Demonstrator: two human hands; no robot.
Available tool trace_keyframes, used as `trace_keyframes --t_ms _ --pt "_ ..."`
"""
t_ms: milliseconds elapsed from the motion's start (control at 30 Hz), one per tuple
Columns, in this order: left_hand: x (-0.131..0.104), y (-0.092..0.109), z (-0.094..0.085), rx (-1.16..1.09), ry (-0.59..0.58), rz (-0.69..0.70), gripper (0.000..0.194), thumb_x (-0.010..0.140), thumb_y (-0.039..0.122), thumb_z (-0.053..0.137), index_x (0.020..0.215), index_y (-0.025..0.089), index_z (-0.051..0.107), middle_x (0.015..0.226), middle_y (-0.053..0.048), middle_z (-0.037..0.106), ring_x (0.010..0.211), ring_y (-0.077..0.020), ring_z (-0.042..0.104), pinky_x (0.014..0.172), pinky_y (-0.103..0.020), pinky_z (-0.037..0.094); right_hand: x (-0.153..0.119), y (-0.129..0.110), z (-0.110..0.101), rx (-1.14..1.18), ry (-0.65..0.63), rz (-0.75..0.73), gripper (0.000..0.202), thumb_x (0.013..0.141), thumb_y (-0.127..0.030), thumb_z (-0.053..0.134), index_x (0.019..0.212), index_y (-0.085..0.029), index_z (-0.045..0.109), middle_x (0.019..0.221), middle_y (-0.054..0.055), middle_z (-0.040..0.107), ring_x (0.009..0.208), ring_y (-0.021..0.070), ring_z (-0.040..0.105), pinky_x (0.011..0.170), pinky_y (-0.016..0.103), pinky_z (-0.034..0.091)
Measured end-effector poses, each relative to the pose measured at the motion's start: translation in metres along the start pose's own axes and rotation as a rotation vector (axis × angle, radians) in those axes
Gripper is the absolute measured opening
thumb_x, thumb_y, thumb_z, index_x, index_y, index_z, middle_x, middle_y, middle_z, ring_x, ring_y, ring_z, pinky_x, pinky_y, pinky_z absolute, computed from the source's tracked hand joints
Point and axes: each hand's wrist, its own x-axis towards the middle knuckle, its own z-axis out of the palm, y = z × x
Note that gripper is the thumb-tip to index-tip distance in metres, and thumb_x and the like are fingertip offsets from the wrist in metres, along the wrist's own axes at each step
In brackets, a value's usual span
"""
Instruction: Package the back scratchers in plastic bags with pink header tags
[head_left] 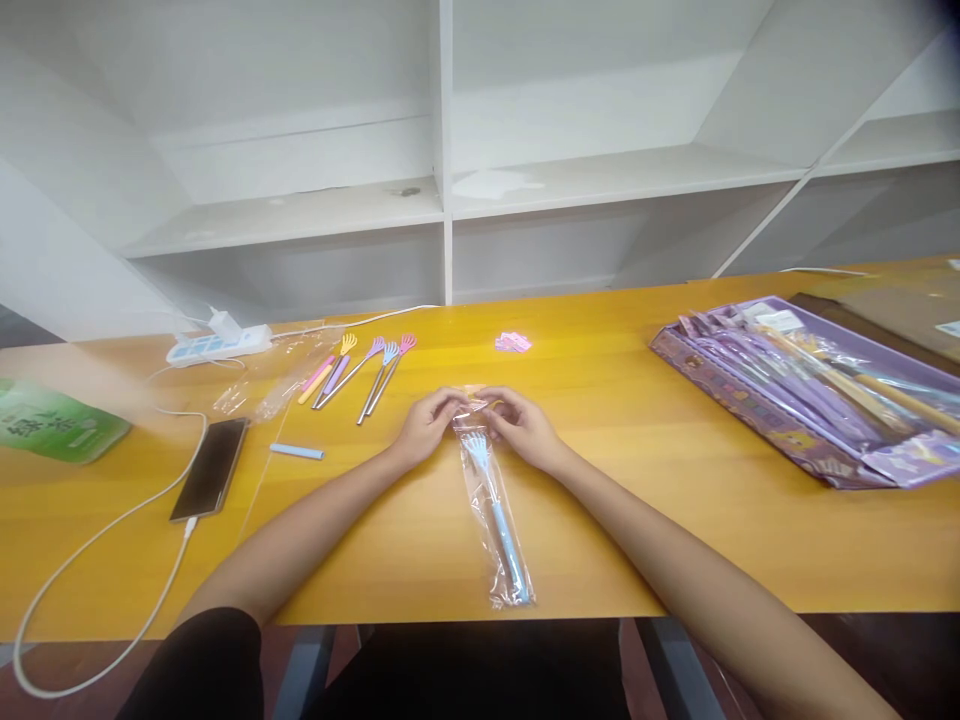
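Note:
A clear plastic bag (pixel 475 500) lies in front of me, its top end towards the shelves. Inside it rests a light blue back scratcher (pixel 504 530), claw end up near my hands. My left hand (pixel 429 425) pinches the left side of the bag's top edge. On the right side of that same edge, my right hand (pixel 523 425) has its fingers closed too. Left of my hands are loose back scratchers with a yellow claw (pixel 348 343), a purple claw (pixel 375 346), a blue claw (pixel 390 352) and a pink claw (pixel 407 343). A separate blue tube (pixel 297 452) lies nearer.
At right stands a purple patterned box (pixel 739 420) filled with bagged back scratchers. Small pink cards (pixel 513 342) lie behind my hands. On the left are a phone (pixel 210 470) on a white cable, a power strip (pixel 220 345), clear bags (pixel 281 395) and a green package (pixel 60 420).

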Motion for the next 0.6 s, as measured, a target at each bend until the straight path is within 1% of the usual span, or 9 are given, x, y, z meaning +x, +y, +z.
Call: trace_keyframes --t_ms 33,133,200,300,367,433,500,533,600 --pt "0.001 -0.001 0.000 -0.023 -0.009 -0.009 0.032 0.101 0.046 0.060 0.112 0.018 0.071 0.115 -0.010 0.074 0.101 -0.0205 0.070 0.090 -0.032 0.054 0.000 0.001 0.000 -0.018 -0.003 -0.003 0.038 0.094 -0.046 0.066 0.125 -0.025 0.064 0.108 0.004 0.071 0.065 0.0137 0.062 0.066 0.032 0.054" --pt "0.002 -0.009 0.002 -0.113 -0.030 -0.033 0.038 0.094 0.041 0.072 0.124 0.018 0.070 0.125 -0.013 0.074 0.108 -0.0221 0.072 0.095 -0.034 0.056 0.001 0.008 -0.001 -0.079 0.004 -0.027 0.041 0.095 -0.048 0.065 0.130 -0.026 0.065 0.111 0.005 0.072 0.067 0.0151 0.062 0.066 0.032 0.055" --pt "0.003 -0.013 0.003 -0.120 -0.035 -0.037 0.041 0.091 0.037 0.075 0.128 0.018 0.070 0.129 -0.014 0.073 0.111 -0.0223 0.072 0.099 -0.036 0.056 0.008 0.015 -0.007 -0.191 0.095 -0.065 0.039 0.097 -0.047 0.061 0.128 -0.025 0.066 0.113 0.006 0.071 0.072 0.0168 0.063 0.071 0.033 0.056" --pt "0.005 -0.017 0.002 -0.096 -0.033 -0.043 0.042 0.091 0.034 0.075 0.130 0.019 0.071 0.132 -0.015 0.072 0.113 -0.0213 0.071 0.102 -0.037 0.056 0.032 0.029 -0.030 -0.494 0.330 -0.052 0.029 0.096 -0.040 0.057 0.113 -0.021 0.070 0.113 0.008 0.068 0.079 0.0186 0.063 0.085 0.037 0.056" --pt "0.006 -0.018 0.002 -0.143 -0.020 -0.057 0.043 0.089 0.034 0.077 0.128 0.018 0.072 0.131 -0.015 0.073 0.113 -0.0212 0.072 0.103 -0.038 0.056 0.055 0.038 -0.051 -0.601 0.428 0.003 0.027 0.093 -0.035 0.058 0.110 -0.018 0.070 0.116 0.012 0.065 0.082 0.0196 0.062 0.094 0.040 0.053" --pt "0.008 -0.021 0.001 -0.214 0.007 -0.088 0.045 0.086 0.036 0.080 0.126 0.017 0.072 0.127 -0.015 0.075 0.111 -0.0218 0.073 0.104 -0.040 0.056 0.080 0.045 -0.073 -0.648 0.503 0.052 0.032 0.092 -0.033 0.058 0.115 -0.014 0.069 0.121 0.017 0.061 0.091 0.0227 0.062 0.101 0.043 0.049" --pt "0.010 -0.023 0.001 -0.256 0.029 -0.127 0.048 0.084 0.039 0.082 0.124 0.015 0.072 0.122 -0.016 0.077 0.109 -0.0226 0.074 0.102 -0.041 0.057 0.100 0.051 -0.090 -0.693 0.565 0.100 0.039 0.093 -0.037 0.059 0.121 -0.010 0.068 0.124 0.021 0.059 0.106 0.0275 0.061 0.107 0.044 0.045" --pt "0.011 -0.025 0.000 -0.263 0.033 -0.142 0.050 0.084 0.041 0.083 0.124 0.014 0.072 0.121 -0.017 0.077 0.108 -0.0229 0.075 0.101 -0.041 0.057 0.108 0.053 -0.096 -0.712 0.581 0.122 0.042 0.094 -0.040 0.060 0.122 -0.009 0.068 0.124 0.022 0.058 0.111 0.0293 0.059 0.108 0.045 0.044" --pt "0.011 -0.026 0.000 -0.267 0.035 -0.156 0.051 0.085 0.044 0.082 0.125 0.014 0.072 0.120 -0.017 0.078 0.104 -0.0226 0.076 0.098 -0.040 0.058 0.117 0.059 -0.102 -0.744 0.575 0.153 0.047 0.092 -0.048 0.064 0.120 -0.011 0.070 0.124 0.021 0.058 0.114 0.0311 0.058 0.107 0.045 0.043"
